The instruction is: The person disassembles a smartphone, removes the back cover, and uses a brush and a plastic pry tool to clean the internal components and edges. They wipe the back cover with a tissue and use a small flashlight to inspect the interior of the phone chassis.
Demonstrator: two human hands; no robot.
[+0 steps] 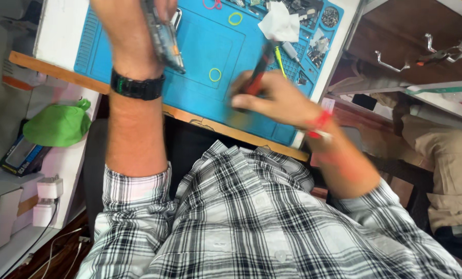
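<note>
Blue mat [200, 46] fills the upper centre; above it the left hand [161, 8] grips an opened phone [164, 36], and the right hand [269, 98] clasps a red-black screwdriver [262, 70]. Better to steady the phone before bringing the tip in.

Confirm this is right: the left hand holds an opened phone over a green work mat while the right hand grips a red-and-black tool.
Not quite: the work mat is blue, not green, as the head view shows. The left hand does hold the opened phone, and the right hand grips the red-and-black tool.
</note>
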